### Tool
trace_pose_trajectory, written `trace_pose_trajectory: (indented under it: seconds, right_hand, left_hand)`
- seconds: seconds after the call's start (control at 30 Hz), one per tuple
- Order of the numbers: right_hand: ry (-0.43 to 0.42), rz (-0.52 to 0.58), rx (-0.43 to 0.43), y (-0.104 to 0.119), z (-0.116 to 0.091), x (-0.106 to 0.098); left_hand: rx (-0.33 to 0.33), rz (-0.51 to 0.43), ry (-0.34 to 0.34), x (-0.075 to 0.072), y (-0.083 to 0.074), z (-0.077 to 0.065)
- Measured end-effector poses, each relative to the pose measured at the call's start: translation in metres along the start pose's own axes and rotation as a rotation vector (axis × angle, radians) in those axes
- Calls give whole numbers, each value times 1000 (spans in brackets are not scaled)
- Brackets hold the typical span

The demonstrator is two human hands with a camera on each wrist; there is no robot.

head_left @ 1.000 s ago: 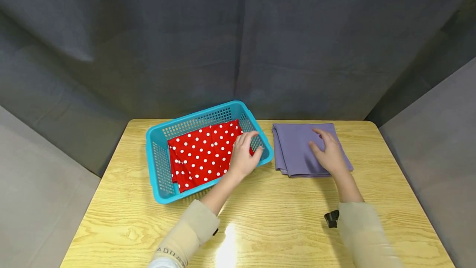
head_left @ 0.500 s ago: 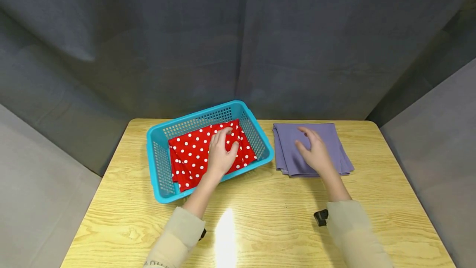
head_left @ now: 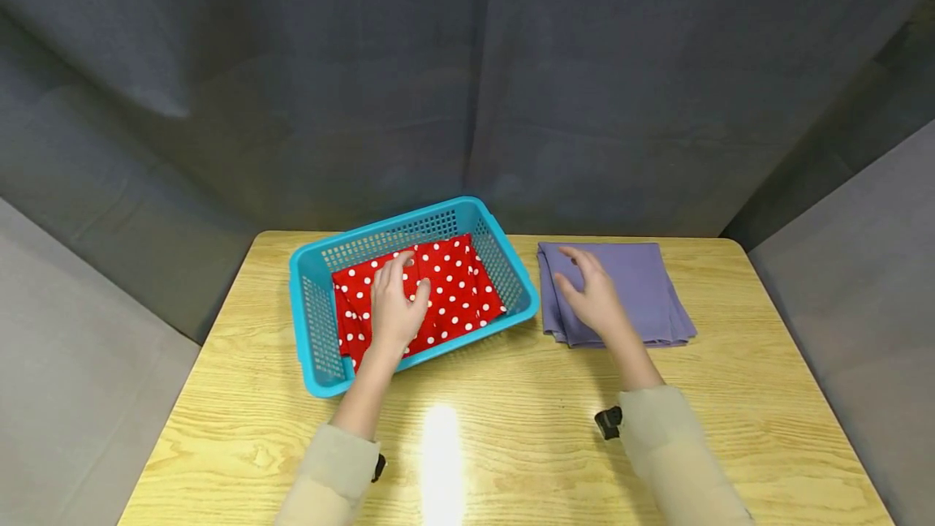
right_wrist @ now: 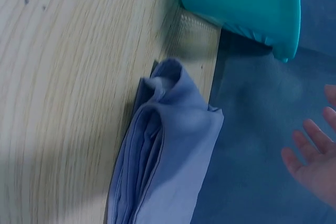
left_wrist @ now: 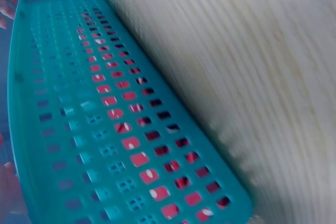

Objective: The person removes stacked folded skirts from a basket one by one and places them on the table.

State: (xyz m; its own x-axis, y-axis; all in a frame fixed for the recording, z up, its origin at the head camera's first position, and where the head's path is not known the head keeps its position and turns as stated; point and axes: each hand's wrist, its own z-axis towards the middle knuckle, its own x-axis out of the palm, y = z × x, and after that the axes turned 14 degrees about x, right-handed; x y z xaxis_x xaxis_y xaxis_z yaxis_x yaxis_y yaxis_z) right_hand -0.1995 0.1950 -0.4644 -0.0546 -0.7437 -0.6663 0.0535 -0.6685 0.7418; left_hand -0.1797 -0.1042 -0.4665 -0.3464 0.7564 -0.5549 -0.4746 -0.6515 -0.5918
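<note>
A turquoise plastic basket (head_left: 310, 331) with perforated walls stands on the left of the table, tilted slightly in the head view. Inside it lies a folded red cloth with white dots (head_left: 456, 291). Over that cloth hovers my left hand (head_left: 398, 307), fingers loosely bent and holding nothing. To the basket's right lies a folded purple cloth (head_left: 643, 291), its stacked folds (right_wrist: 173, 145) seen edge-on in the right wrist view. My right hand (head_left: 592, 295) hangs above its left part, thumb and fingers apart, gripping nothing. Both hands appear raised clear of the cloths.
The wooden table (head_left: 511, 445) has its far edge just behind the basket and purple cloth. A dark grey curtain (head_left: 467, 88) hangs behind it. Lighter grey panels flank the table on both sides.
Both hands have moved left: my left hand from the basket's right side to above the dotted cloth's middle, my right from the purple cloth's right part to its left. The cloths and basket stay put.
</note>
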Motion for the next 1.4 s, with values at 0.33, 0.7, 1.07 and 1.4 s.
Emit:
trace_pose_trajectory:
  seconds: [0.33, 0.7, 1.07, 1.4]
  right_hand:
    - [24, 29, -42, 15, 4, 15]
    - [47, 21, -61, 30, 13, 30]
    - [81, 26, -105, 42, 21, 48]
    - [158, -12, -85, 51, 30, 63]
  left_hand:
    - [-118, 79, 34, -19, 18, -10]
    - [-232, 138, 60, -37, 32, -16]
    - [-311, 183, 68, -44, 49, -17]
    - [-430, 187, 128, -51, 60, -13]
